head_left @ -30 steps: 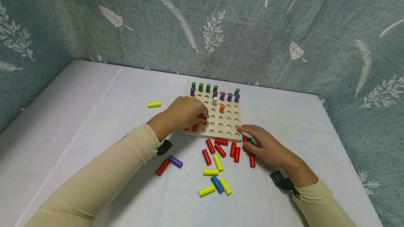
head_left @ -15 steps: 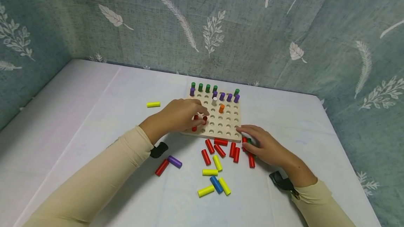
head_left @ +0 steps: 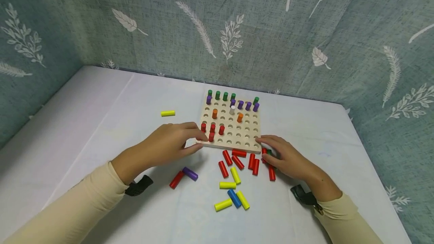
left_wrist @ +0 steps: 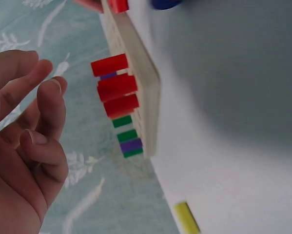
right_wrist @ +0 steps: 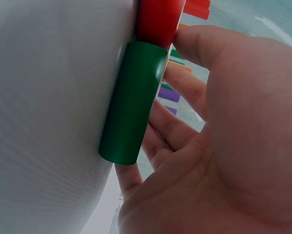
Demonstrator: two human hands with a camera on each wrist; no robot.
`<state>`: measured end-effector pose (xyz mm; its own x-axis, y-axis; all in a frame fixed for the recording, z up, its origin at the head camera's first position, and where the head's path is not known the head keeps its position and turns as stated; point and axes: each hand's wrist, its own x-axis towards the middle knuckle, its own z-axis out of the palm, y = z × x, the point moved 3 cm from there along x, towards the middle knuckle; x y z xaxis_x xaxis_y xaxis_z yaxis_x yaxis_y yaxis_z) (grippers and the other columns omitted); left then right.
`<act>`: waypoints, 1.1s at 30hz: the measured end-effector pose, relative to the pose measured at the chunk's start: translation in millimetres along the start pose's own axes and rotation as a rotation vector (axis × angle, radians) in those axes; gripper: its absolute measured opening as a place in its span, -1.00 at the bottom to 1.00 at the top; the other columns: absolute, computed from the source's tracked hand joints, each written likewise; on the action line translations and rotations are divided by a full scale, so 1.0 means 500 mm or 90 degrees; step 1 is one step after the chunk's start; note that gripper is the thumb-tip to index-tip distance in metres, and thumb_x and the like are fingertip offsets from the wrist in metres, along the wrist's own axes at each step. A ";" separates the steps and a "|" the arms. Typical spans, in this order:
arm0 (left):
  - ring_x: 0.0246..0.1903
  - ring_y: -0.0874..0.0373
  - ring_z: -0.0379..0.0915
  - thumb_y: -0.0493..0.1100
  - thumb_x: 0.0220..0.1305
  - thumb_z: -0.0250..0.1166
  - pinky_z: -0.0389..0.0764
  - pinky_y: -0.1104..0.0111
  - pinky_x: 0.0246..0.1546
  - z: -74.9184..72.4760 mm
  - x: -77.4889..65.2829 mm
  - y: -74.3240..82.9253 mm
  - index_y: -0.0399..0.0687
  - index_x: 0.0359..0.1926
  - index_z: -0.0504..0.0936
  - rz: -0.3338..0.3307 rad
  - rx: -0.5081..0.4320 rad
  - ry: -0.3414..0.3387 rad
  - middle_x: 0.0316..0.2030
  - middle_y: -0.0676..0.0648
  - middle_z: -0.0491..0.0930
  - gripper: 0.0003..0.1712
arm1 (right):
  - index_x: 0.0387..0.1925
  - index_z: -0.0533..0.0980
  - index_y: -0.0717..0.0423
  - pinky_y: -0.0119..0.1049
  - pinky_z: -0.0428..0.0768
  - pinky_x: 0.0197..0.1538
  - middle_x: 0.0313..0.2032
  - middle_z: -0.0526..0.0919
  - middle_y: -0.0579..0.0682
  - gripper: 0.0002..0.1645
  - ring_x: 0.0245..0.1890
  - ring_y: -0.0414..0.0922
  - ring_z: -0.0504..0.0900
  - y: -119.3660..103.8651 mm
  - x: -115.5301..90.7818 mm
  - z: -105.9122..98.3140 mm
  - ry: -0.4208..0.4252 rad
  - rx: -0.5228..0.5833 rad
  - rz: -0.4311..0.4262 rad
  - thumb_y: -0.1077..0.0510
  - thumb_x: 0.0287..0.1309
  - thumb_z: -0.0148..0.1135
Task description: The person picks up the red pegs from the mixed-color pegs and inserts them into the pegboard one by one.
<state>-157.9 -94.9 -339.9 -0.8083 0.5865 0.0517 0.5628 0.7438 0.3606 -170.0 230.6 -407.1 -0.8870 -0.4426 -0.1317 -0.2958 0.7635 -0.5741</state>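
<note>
A pale wooden pegboard point(head_left: 241, 147) stands mid-table with pegs upright in it. Green pegs point(head_left: 225, 96) line its back row, and purple pegs point(head_left: 240, 104) the row before that. A white peg point(head_left: 232, 110) and two orange pegs point(head_left: 215, 113) stand further forward; several red pegs point(head_left: 222, 130) fill holes at front left. My left hand point(head_left: 166, 144) hovers at the board's front left corner, fingers loosely bent and holding nothing. My right hand point(head_left: 288, 157) has its fingertips at the front right corner, thumb beside a loose red peg point(right_wrist: 158, 22) and a green peg point(right_wrist: 131, 105).
Loose red pegs point(head_left: 223, 169) lie before the board, with yellow pegs point(head_left: 227, 185) and a blue peg point(head_left: 234, 198) nearer me. Left of these, a purple peg point(head_left: 190, 173) touches a red one. Another yellow peg point(head_left: 167, 113) lies back left. A patterned cloth point(head_left: 152, 29) hangs behind the table.
My left hand has let go of a red peg standing in the board and drawn back left and toward me, uncovering red pegs and an orange peg. My right hand stays put.
</note>
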 end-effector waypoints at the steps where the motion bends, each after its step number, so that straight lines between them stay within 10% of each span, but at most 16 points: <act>1: -0.58 0.35 0.35 -0.03 0.27 0.41 0.45 0.50 -0.49 0.001 -0.010 -0.003 0.19 -0.02 0.74 -0.003 -0.001 -0.003 -0.11 0.10 0.65 -0.74 | 0.41 0.36 -0.17 0.28 0.27 0.37 0.43 0.32 0.11 -0.35 0.44 0.20 0.25 0.000 0.000 0.000 -0.002 0.000 0.001 0.08 0.32 0.27; 12: -0.62 0.42 0.27 -0.05 0.20 0.45 0.39 0.50 -0.49 0.014 -0.086 -0.029 0.21 -0.13 0.74 -0.030 0.005 -0.048 -0.21 0.20 0.67 -0.80 | 0.42 0.35 -0.16 0.28 0.26 0.38 0.43 0.31 0.11 -0.35 0.45 0.19 0.23 -0.001 0.002 -0.003 -0.013 0.000 0.006 0.07 0.33 0.25; 33: -0.57 0.42 0.29 0.15 0.07 0.51 0.33 0.43 -0.44 0.067 -0.108 -0.050 0.29 -0.24 0.55 -0.063 -0.026 -0.145 -0.62 0.33 0.40 -0.67 | 0.44 0.31 -0.16 0.29 0.25 0.38 0.46 0.28 0.11 -0.32 0.47 0.20 0.21 -0.002 -0.002 -0.011 -0.045 0.022 0.017 0.01 0.34 0.25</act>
<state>-122.7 -134.5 -382.8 -0.7968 0.5721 -0.1945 0.4720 0.7903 0.3908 -170.8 233.1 -401.9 -0.8666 -0.4552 -0.2043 -0.2582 0.7595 -0.5971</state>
